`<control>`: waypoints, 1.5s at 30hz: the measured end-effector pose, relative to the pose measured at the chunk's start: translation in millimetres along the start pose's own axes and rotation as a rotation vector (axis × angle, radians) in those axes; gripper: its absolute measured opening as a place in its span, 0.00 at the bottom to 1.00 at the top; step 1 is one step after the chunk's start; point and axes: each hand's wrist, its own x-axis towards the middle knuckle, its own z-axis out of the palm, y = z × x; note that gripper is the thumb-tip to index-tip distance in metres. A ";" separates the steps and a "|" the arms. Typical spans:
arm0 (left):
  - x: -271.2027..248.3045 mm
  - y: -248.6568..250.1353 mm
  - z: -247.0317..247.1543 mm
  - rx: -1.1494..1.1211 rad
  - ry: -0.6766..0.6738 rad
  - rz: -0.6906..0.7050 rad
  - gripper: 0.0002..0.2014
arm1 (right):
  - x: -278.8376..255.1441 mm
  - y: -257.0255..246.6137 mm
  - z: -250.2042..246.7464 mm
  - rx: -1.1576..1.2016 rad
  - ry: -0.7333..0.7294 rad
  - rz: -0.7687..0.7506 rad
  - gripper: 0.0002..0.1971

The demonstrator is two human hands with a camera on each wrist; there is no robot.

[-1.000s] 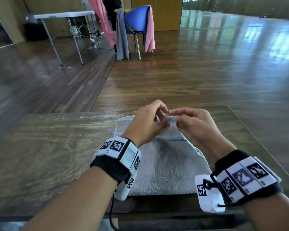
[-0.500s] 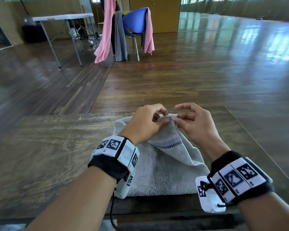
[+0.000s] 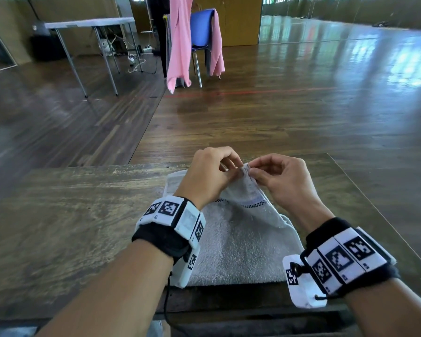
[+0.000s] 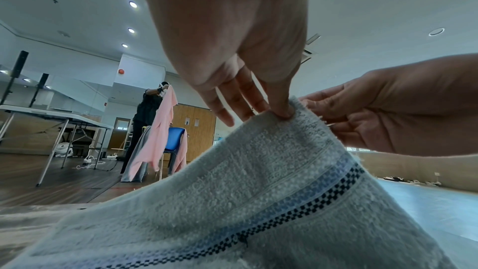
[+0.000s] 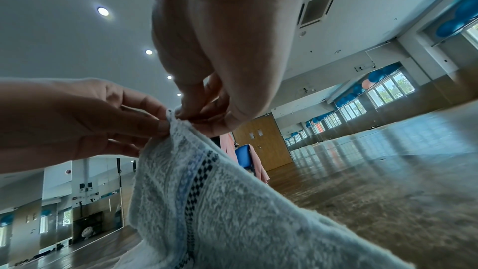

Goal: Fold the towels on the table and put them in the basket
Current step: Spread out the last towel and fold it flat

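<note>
A light grey towel [image 3: 238, 244] with a dark checked stripe lies on the wooden table [image 3: 71, 227], its far corner lifted off the surface. My left hand [image 3: 213, 171] pinches that raised corner between thumb and fingers. Right beside it, my right hand [image 3: 275, 177] pinches the same corner from the other side. In the left wrist view the towel [image 4: 258, 201] rises to the fingertips, and the right wrist view shows both hands meeting at the towel's [image 5: 207, 201] tip. No basket shows in any view.
The table's far edge [image 3: 156, 164] runs just beyond my hands, its right edge [image 3: 374, 210] slants close to my right wrist. Across the wooden floor a person holds up a pink cloth [image 3: 179, 45] by a blue chair [image 3: 202, 30]. A white folding table [image 3: 90, 23] stands far left.
Both hands stayed together at the towel's far corner, working it between the fingertips and lifting it a little. The person in the background raised the pink cloth.
</note>
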 end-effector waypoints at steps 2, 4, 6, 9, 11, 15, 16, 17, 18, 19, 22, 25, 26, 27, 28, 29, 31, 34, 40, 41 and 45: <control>-0.4 0.1 0.0 0.000 0.006 0.002 0.02 | -0.6 0.0 -0.7 -0.002 -0.010 0.012 0.09; -0.4 0.5 -0.2 -0.012 0.001 -0.008 0.02 | -0.7 0.3 -1.5 -0.020 -0.015 0.028 0.09; -0.1 0.3 0.2 -0.017 -0.002 -0.016 0.02 | -1.6 -0.8 -1.5 -0.034 -0.026 0.033 0.09; 0.8 -0.5 0.9 -0.013 -0.003 -0.016 0.02 | -2.6 -3.0 -1.6 -0.042 -0.037 0.030 0.09; 0.7 -0.5 1.2 -0.007 -0.004 -0.011 0.03 | -2.9 -4.7 -2.6 -0.036 -0.047 0.031 0.08; 0.3 -0.9 3.8 -0.019 -0.022 -0.009 0.04 | -5.3 -6.6 -1.5 -0.033 -0.105 0.028 0.03; 0.2 -1.3 4.9 -0.012 -0.031 -0.015 0.06 | -5.7 -5.4 -0.5 -0.052 -0.102 0.013 0.03; 0.2 -2.2 5.8 0.005 -0.042 -0.027 0.08 | -5.5 -4.0 0.2 -0.076 -0.087 -0.003 0.04; 0.4 -3.3 6.7 0.029 -0.055 -0.040 0.11 | -5.0 -2.6 0.1 -0.098 -0.074 -0.014 0.04; 0.9 -4.8 7.4 0.054 -0.071 -0.050 0.13 | -4.2 -1.4 -0.3 -0.115 -0.069 -0.019 0.04; 1.3 -7.9 8.0 0.086 -0.144 -0.034 0.17 | -2.1 1.7 -1.8 -0.127 -0.091 -0.013 0.05; 0.5 -9.2 7.7 0.066 -0.173 0.002 0.15 | -3.0 2.9 -1.4 -0.109 -0.117 -0.019 0.04; 0.4 -9.4 7.7 0.055 -0.177 0.007 0.15 | -3.3 3.0 -1.5 -0.114 -0.124 -0.029 0.04; 0.3 -9.5 7.4 0.047 -0.189 0.007 0.14 | -3.4 2.5 -1.7 -0.124 -0.131 -0.039 0.04; 0.0 -9.3 6.8 0.043 -0.212 0.003 0.13 | -3.4 1.5 -2.0 -0.134 -0.141 -0.048 0.05; 0.2 -9.2 5.7 0.044 -0.241 -0.004 0.10 | -3.4 0.4 -2.3 -0.144 -0.155 -0.057 0.05; 1.1 -10.1 1.4 0.039 -0.294 -0.032 0.07 | -5.2 -3.1 -2.2 -0.161 -0.192 -0.070 0.06; 1.7 -13.5 -7.9 0.049 -0.314 -0.083 0.09 | -7.0 -9.0 -4.4 -0.176 -0.216 -0.100 0.06; -1.3 -26.7 -19.6 0.169 -0.305 -0.080 0.05 | -4.3 -9.1 -17.1 -0.175 -0.139 -0.170 0.09; -2.0 -29.6 -22.6 0.166 -0.300 -0.081 0.05 | -3.0 -10.4 -20.4 -0.144 -0.110 -0.179 0.09; -2.5 -40.7 -35.1 0.154 -0.264 -0.132 0.07 | 2.1 -13.7 -39.0 -0.005 0.008 -0.178 0.05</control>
